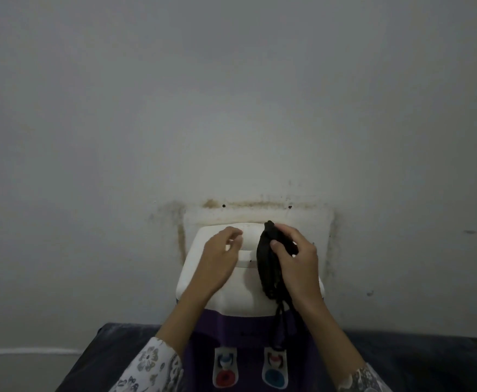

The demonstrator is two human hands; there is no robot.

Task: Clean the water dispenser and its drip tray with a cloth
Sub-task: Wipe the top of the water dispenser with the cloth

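1. One grey wall (231, 94) across the background, marked with brown stains (248, 205) in a rough rectangular outline just above and beside the dispenser top.
2. Dark counter (418, 360) along the lower edge, carrying the dispenser against the wall.
3. Water dispenser (240, 295) at lower centre: white top, purple front panel below.
4. Two tap bays low on the purple panel: red tap (225, 376) on the left, blue tap (273, 374) on the right.
5. Black cloth (265, 267) bunched over the right part of the white top, with a loose tail hanging down over the purple panel toward the blue tap.
6. Right hand (296, 267) above the top's right side, thumb and fingers curled around the cloth, gripping it.
7. Left hand (220, 256) over the top's left side, fingers relaxed and loosely bent, holding nothing; contact with the top not discernible.
8. Floral-patterned sleeves (152, 363) at both wrists, near the bottom edge.
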